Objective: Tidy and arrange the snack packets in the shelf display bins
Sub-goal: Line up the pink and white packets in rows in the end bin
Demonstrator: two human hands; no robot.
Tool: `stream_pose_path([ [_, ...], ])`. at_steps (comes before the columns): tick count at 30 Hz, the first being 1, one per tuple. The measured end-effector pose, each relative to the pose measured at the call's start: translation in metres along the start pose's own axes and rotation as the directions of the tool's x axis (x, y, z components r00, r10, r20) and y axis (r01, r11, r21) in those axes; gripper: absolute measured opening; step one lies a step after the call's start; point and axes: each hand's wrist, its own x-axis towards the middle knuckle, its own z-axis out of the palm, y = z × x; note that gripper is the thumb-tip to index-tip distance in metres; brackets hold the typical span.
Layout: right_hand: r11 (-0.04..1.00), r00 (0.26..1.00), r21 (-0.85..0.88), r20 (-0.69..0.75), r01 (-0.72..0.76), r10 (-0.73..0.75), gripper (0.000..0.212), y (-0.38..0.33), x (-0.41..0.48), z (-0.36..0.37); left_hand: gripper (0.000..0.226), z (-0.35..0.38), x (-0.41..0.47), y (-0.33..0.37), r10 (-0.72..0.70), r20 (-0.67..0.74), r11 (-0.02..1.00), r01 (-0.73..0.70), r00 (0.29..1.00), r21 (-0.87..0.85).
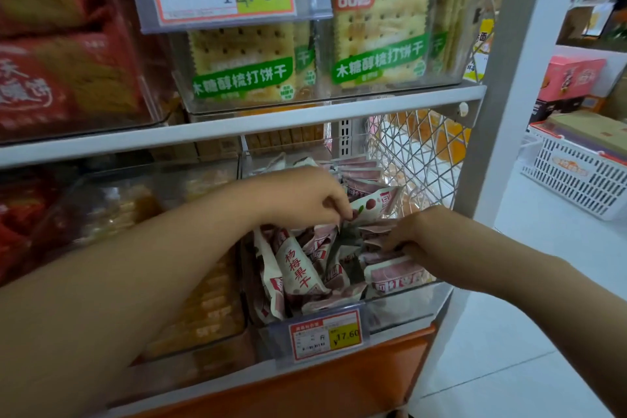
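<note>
The likeliest slip is a spill. The snack packets (pixel 298 268) lie heaped at all angles in the clear bin (pixel 407 302) on the lower shelf, and several lean close to its low front wall above the price tag (pixel 325 334). Dragging one packet through that heap could carry neighbours over the wall and onto the floor. A grip on slick wrapper film by one edge could also slide off.

The left hand (pixel 305 195) reaches over the back half of the bin. Its fingers (pixel 334 209) are curled tight with the thumb and pinch the lower edge of a raised packet (pixel 373 205), which stands tilted above the heap just to the right of the fingertips.

The right hand (pixel 419 232) comes in from the right side. Its fingers (pixel 397 243) are bent downward and appear to grip the tops of the front-right packets (pixel 393 273), which lie directly beneath them against the bin's right front corner. How firmly they hold is hard to tell.
</note>
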Motion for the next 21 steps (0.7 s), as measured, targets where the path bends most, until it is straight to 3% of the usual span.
stream_pose_path([
  [4, 0.999, 1.0, 0.035, -0.011, 0.021, -0.021, 0.041, 0.0, -0.01, -0.003, 0.029, 0.01, 0.033, 0.01, -0.069, -0.225, 0.997, 0.062, 0.972, -0.041],
  [7, 0.998, 0.999, 0.047, -0.014, 0.039, -0.039, 0.041, 0.0, -0.011, -0.003, 0.035, 0.025, 0.061, 0.013, -0.119, -0.213, 0.987, 0.138, 0.97, 0.077],
  [12, 0.996, 0.999, 0.078, -0.01, 0.038, -0.037, 0.043, 0.003, -0.009, -0.001, 0.015, 0.034, 0.083, 0.014, -0.119, -0.209, 0.954, 0.17, 0.971, 0.247],
  [13, 0.996, 0.999, 0.085, -0.01, 0.037, -0.036, 0.044, 0.003, -0.009, 0.0, 0.02, 0.034, 0.085, 0.014, -0.117, -0.201, 0.952, 0.167, 0.973, 0.255],
  [15, 0.995, 0.999, 0.089, -0.006, 0.038, -0.038, 0.044, 0.003, -0.009, -0.001, 0.022, 0.032, 0.085, 0.01, -0.13, -0.175, 0.967, 0.164, 0.976, 0.194],
  [17, 0.995, 0.999, 0.09, 0.001, 0.04, -0.04, 0.043, 0.004, -0.01, -0.001, 0.011, 0.028, 0.081, 0.006, -0.144, -0.195, 0.984, 0.161, 0.97, 0.072],
  [19, 0.995, 0.999, 0.082, 0.0, 0.05, -0.05, 0.043, 0.004, -0.011, -0.001, 0.003, 0.026, 0.076, 0.003, -0.15, -0.299, 0.989, 0.146, 0.942, -0.036],
  [21, 0.995, 0.998, 0.078, 0.009, 0.059, -0.06, 0.042, 0.004, -0.012, -0.002, 0.015, 0.026, 0.071, 0.001, -0.145, -0.424, 0.988, 0.107, 0.894, -0.111],
])
